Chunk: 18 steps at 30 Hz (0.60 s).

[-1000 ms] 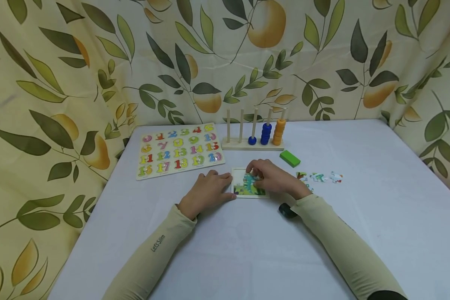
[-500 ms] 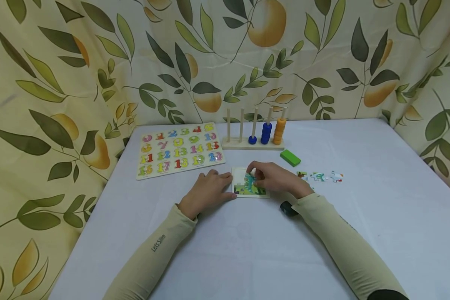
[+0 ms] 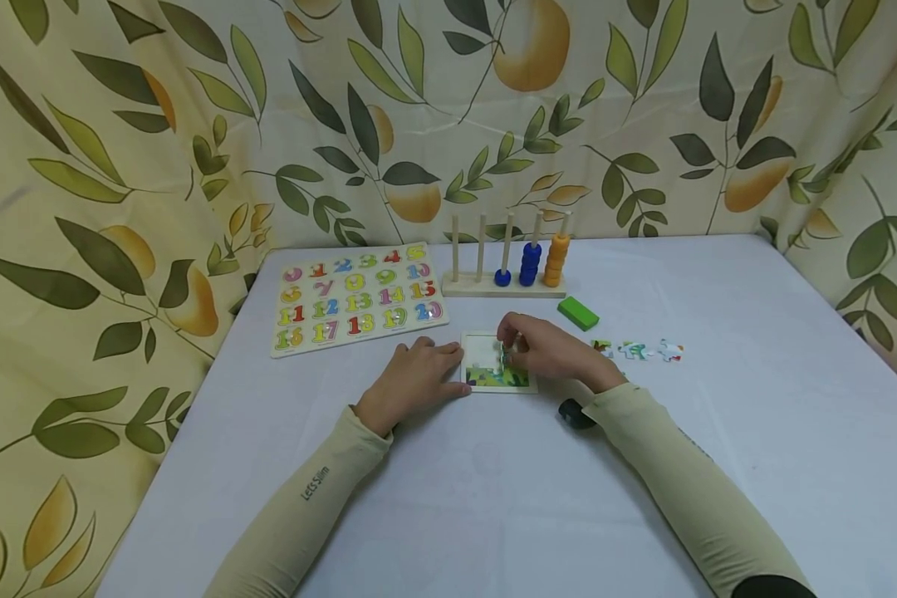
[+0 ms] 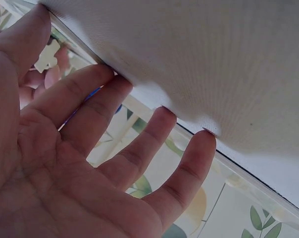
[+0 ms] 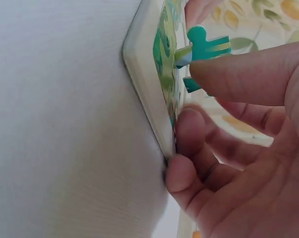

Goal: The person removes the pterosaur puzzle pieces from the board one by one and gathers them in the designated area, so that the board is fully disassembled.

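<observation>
In the head view, the left hand (image 3: 411, 382) rests against the left edge of a jigsaw tray (image 3: 480, 350), presumably to stop it sliding, while the right hand (image 3: 551, 349) holds a teal jigsaw piece (image 3: 503, 357) tilted on edge over the tray. The left wrist view shows that hand's fingers extended and spread, gripping nothing. In the right wrist view, the thumb pinches the piece against a finger mostly hidden, probably the index; other fingertips bend beside the tray's edge, perhaps bracing.

Soft, muted light across the table (image 3: 448, 515), faint shadows pooling on it beside the sleeves (image 3: 306, 498), and the curtain (image 3: 448, 108) behind it reads clearly; both wrist views run dimmer, greying the table.
</observation>
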Each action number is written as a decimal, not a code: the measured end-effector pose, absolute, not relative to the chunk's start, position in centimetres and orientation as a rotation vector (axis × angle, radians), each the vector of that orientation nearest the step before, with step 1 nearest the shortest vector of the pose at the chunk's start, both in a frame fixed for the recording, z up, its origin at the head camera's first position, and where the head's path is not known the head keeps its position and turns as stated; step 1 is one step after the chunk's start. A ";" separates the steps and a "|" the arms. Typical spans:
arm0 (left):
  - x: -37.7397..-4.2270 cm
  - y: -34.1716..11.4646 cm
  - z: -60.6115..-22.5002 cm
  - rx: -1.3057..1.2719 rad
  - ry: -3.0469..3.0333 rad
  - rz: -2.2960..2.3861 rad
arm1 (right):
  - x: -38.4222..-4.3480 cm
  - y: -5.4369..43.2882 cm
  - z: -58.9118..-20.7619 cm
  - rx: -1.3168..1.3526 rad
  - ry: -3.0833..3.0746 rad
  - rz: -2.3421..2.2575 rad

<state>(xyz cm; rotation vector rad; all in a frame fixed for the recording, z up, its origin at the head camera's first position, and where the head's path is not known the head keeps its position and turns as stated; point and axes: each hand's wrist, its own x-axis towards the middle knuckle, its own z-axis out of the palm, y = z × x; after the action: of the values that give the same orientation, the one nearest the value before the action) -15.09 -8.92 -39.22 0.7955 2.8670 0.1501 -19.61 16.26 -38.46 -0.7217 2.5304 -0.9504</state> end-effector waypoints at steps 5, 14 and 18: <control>-15.1 -8.9 -39.2 0.796 2.869 0.148 | -19.6 16.4 -38.8 -0.690 2.548 -1.008; -15.2 -8.9 -39.1 0.790 2.854 0.157 | -19.6 16.6 -38.5 -0.704 2.554 -1.094; -15.2 -8.9 -39.3 0.786 2.849 0.160 | -19.7 16.5 -38.6 -0.711 2.537 -1.117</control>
<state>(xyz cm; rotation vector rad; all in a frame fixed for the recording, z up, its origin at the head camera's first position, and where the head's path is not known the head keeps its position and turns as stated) -15.21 -8.91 -39.26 0.7855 2.8495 0.1597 -19.74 16.50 -38.58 -0.7107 2.5371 -1.1170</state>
